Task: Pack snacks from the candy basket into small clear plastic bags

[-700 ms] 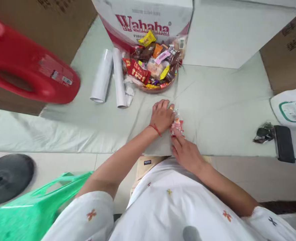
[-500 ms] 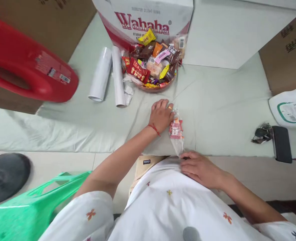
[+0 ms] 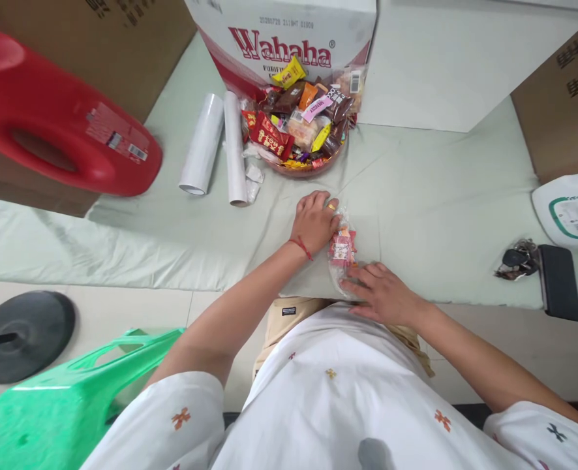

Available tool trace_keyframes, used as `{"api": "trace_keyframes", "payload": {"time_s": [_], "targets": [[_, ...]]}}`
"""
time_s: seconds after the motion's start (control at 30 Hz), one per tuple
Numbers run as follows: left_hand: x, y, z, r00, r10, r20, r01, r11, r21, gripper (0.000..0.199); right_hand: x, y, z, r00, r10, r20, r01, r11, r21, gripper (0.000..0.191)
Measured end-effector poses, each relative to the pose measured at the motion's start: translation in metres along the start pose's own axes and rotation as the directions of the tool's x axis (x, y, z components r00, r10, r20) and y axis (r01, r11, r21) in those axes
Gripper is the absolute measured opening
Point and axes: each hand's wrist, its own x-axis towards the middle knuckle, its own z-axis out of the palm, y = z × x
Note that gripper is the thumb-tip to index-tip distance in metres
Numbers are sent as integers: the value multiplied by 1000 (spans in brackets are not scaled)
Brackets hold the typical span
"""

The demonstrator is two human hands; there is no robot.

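Note:
A small clear plastic bag (image 3: 342, 249) with red-wrapped sweets inside lies near the table's front edge. My left hand (image 3: 316, 220), with a ring and a red string bracelet, rests at the bag's upper left. Its fingers are bent together and pinch the bag's far end against the cloth. My right hand (image 3: 381, 292) lies over the lower right of the bag, palm down, with fingers stretched and apart. The fingertips touch the clear near end of the bag, which they partly hide.
A bowl (image 3: 303, 171) heaped with sweets stands before a Wahaha carton (image 3: 289, 32). Left of it lie two white rolls (image 3: 203, 143) and a red jug (image 3: 68, 124). Keys (image 3: 518, 258), a black phone (image 3: 560, 282) and a white jug (image 3: 573, 209) are right; a green stool (image 3: 49, 418) is below.
My right hand has moved up from the table edge onto the bag's near end, its fingers now spread. The bag's tail looks flatter and shorter. My left hand has stayed in place.

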Motion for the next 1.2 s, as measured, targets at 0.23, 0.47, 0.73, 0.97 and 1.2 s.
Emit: {"api": "trace_keyframes", "payload": {"time_s": [0.23, 0.47, 0.73, 0.97, 1.2], "targets": [[0, 1, 0, 1000, -7, 0, 7, 1000, 17, 40, 3, -11, 10, 987, 97, -130, -75, 984, 159, 20], [0, 3, -2, 1000, 0, 21, -1, 999, 39, 41, 44, 12, -37, 972, 219, 84, -231, 838, 495, 18], [-1, 5, -2, 999, 23, 34, -25, 998, 54, 40, 87, 34, -46, 920, 374, 120, -388, 817, 427, 19], [-2, 1, -1, 999, 29, 44, -29, 999, -16, 37, 101, 55, -15, 880, 475, -21, -452, 848, 276, 12], [12, -11, -6, 990, -138, 11, 135, 952, -273, 9, 99, 58, -2, 719, 695, 29, -644, 650, 404, 29]]}}
